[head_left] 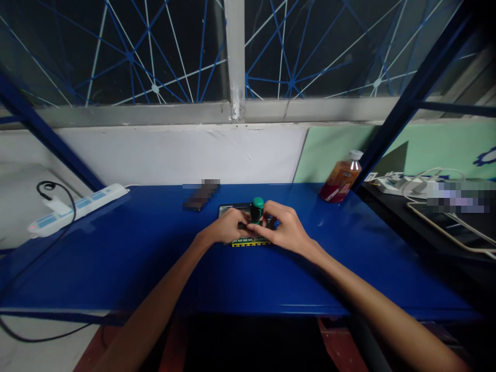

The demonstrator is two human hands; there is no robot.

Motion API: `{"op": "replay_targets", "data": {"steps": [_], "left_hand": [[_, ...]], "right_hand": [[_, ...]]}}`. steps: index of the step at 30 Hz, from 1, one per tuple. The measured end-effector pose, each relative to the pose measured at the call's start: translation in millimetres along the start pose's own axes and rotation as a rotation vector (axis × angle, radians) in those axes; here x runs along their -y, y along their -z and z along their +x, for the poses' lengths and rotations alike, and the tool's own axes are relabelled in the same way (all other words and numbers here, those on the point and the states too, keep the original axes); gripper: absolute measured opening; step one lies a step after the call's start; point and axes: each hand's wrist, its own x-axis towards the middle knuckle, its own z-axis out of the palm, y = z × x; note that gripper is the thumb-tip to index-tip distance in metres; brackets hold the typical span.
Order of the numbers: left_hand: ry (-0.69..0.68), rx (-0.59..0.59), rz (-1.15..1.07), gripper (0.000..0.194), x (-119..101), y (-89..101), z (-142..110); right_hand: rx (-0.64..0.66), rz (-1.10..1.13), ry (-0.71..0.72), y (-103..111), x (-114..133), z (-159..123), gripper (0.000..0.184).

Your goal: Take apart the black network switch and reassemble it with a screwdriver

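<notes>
A screwdriver with a green and black handle stands nearly upright between my hands, its lower part hidden by fingers. My right hand is closed around it from the right, thumb and fingers near the handle's base. From the left, my left hand comes in with its fingers curled together close to the handle. What those fingers hold, if anything, is hidden. Under both hands lies a flat box with a green and yellow printed edge, mostly covered. Something small and blue shows beside my right fingers.
On the blue table, a dark phone-like slab lies behind my left hand. A drink bottle stands at the back right. At left are a white power strip and black cable. Blue frame posts rise at both sides.
</notes>
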Motion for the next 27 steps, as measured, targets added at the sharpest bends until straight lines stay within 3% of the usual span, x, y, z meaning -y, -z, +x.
{"op": "replay_targets", "data": {"steps": [8, 16, 23, 27], "left_hand": [[0.0, -0.006, 0.03, 0.03, 3.0, -2.4, -0.1], [-0.035, 0.013, -0.04, 0.031, -0.4, -2.2, -0.3], [-0.019, 0.036, 0.017, 0.031, 0.3, -2.1, 0.8], [-0.012, 0.067, 0.037, 0.031, 0.0, -2.0, 1.3]], "right_hand": [[0.072, 0.188, -0.036, -2.8, -6.5, -0.4, 0.013], [0.065, 0.291, -0.16, -8.8, -8.2, -1.0, 0.022], [0.007, 0.139, -0.133, -6.9, -7.3, -0.3, 0.027], [0.042, 0.126, -0.072, -1.5, -3.7, 1.3, 0.021]]}}
